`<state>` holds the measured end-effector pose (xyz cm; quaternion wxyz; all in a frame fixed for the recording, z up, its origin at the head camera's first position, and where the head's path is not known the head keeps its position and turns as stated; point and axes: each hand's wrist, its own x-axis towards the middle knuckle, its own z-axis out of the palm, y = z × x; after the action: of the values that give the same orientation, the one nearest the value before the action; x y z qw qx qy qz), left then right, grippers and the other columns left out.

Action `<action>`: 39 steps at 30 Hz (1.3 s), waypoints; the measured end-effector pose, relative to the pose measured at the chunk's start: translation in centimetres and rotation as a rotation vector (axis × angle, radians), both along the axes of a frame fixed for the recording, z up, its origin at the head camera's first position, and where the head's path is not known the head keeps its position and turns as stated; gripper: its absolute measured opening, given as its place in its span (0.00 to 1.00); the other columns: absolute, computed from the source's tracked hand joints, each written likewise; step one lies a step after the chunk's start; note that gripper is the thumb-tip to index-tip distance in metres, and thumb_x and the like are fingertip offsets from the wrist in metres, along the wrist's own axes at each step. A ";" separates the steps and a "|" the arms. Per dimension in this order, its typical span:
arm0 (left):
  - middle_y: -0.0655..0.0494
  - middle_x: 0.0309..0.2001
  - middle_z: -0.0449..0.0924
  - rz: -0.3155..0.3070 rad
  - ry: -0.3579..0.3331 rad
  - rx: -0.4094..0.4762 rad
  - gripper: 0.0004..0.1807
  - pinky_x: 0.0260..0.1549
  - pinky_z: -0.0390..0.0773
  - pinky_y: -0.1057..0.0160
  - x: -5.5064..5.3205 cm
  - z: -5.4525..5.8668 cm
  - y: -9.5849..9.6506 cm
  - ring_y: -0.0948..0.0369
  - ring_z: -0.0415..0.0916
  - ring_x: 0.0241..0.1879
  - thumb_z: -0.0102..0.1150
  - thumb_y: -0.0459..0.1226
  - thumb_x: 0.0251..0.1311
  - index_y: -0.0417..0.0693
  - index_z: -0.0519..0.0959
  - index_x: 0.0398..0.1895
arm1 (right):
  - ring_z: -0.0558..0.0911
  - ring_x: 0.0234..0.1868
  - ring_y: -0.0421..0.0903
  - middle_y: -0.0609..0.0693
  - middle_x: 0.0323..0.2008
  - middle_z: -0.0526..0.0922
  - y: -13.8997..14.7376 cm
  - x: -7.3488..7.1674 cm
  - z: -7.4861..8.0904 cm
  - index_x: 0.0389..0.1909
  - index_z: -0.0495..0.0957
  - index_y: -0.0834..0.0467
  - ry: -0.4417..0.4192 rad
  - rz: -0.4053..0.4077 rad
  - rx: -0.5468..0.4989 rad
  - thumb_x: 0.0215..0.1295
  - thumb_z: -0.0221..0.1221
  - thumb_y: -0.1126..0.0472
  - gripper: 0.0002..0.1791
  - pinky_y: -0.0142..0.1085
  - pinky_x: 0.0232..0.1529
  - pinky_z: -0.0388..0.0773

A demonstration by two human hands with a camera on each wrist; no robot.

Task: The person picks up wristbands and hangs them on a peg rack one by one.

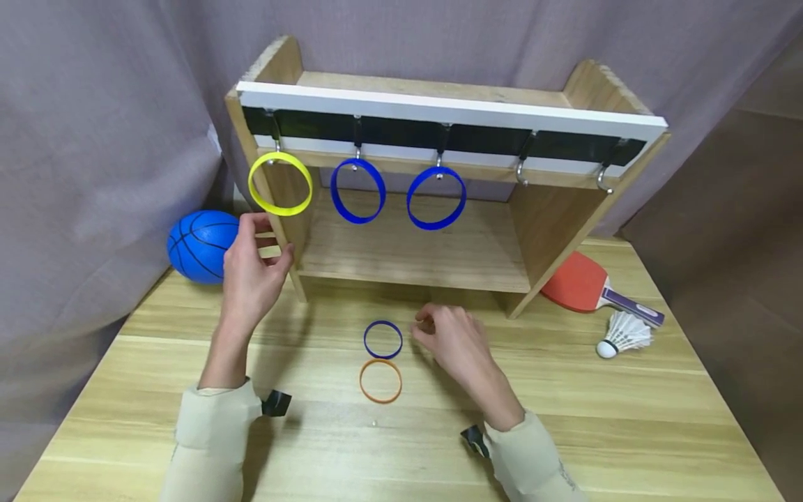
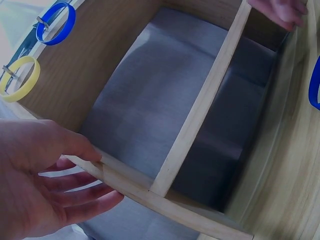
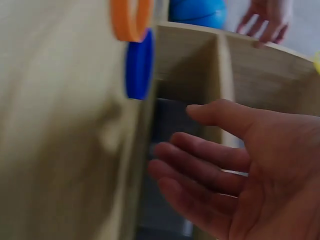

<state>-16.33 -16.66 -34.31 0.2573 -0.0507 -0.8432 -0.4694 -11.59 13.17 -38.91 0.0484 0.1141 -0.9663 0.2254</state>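
left hand (image 1: 254,268) grips the wooden shelf (image 1: 408,251); right hand (image 1: 456,338), fingers loosely bent, holds nothing.

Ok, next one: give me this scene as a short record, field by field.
left hand: gripping the left side of the wooden shelf
right hand: holding nothing, near the loose blue ring
hung up: yellow ring, two blue rings
on table: loose blue ring, orange ring
bare hooks: two, at the right end
left of shelf: blue basketball
right of shelf: red paddle, shuttlecock

See blue basketball (image 1: 199,247) at left; at right, red paddle (image 1: 574,282), white shuttlecock (image 1: 626,333) just beside its purple handle (image 1: 633,307); greyish curtain (image 1: 408,42) behind.
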 end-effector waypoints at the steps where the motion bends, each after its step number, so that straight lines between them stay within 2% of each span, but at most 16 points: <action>1: 0.46 0.51 0.77 0.000 0.000 -0.001 0.24 0.33 0.86 0.62 0.0 0.0 0.0 0.52 0.81 0.46 0.65 0.27 0.56 0.39 0.69 0.56 | 0.82 0.28 0.41 0.42 0.28 0.85 -0.1 -0.1 -0.5 0.38 0.85 0.55 -0.001 -0.002 0.001 0.59 0.67 0.53 0.11 0.36 0.22 0.77; 5: 0.47 0.50 0.77 0.004 0.008 -0.003 0.24 0.33 0.86 0.63 0.0 -0.1 0.0 0.52 0.81 0.46 0.65 0.27 0.56 0.39 0.69 0.55 | 0.81 0.26 0.38 0.38 0.25 0.83 -0.4 -0.6 -2.1 0.39 0.84 0.54 -0.034 0.021 -0.028 0.58 0.68 0.52 0.13 0.37 0.24 0.77; 11: 0.46 0.51 0.77 -0.007 0.008 0.002 0.24 0.34 0.86 0.60 -0.1 -0.1 0.0 0.51 0.81 0.46 0.64 0.27 0.57 0.38 0.69 0.55 | 0.78 0.25 0.36 0.36 0.23 0.80 -0.6 -0.8 -3.1 0.35 0.84 0.51 -0.081 0.033 -0.041 0.58 0.70 0.51 0.10 0.36 0.25 0.76; 17: 0.46 0.51 0.77 0.000 0.011 -0.003 0.24 0.34 0.86 0.60 -0.1 -0.1 0.1 0.51 0.81 0.46 0.65 0.27 0.56 0.39 0.69 0.55 | 0.75 0.23 0.34 0.34 0.21 0.78 -0.8 -0.9 -3.4 0.27 0.83 0.47 -0.076 0.031 -0.061 0.57 0.70 0.52 0.06 0.35 0.25 0.74; 23: 0.46 0.50 0.77 0.001 0.017 -0.008 0.24 0.33 0.86 0.60 0.0 -0.1 0.0 0.52 0.81 0.46 0.65 0.27 0.56 0.40 0.69 0.56 | 0.76 0.24 0.34 0.36 0.22 0.79 -1.0 -1.0 -3.7 0.27 0.83 0.49 -0.105 0.029 -0.113 0.58 0.70 0.51 0.08 0.35 0.27 0.75; 30: 0.47 0.51 0.77 0.000 0.008 -0.002 0.24 0.33 0.86 0.63 0.0 0.0 0.1 0.53 0.81 0.46 0.65 0.27 0.56 0.40 0.69 0.55 | 0.76 0.24 0.34 0.36 0.21 0.79 -0.6 -1.3 -4.0 0.26 0.83 0.49 -0.114 0.027 -0.140 0.56 0.70 0.58 0.04 0.35 0.27 0.75; 39: 0.47 0.51 0.78 0.003 -0.001 0.001 0.24 0.33 0.85 0.64 0.0 0.0 0.1 0.54 0.81 0.46 0.65 0.27 0.56 0.41 0.69 0.56 | 0.79 0.25 0.35 0.39 0.23 0.82 0.4 -1.7 -3.4 0.27 0.85 0.51 -0.090 0.014 -0.203 0.55 0.69 0.62 0.03 0.34 0.26 0.79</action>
<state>-16.32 -16.56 -34.32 0.2577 -0.0491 -0.8431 -0.4693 -13.32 13.54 -42.30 0.0145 0.1049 -0.9389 0.3274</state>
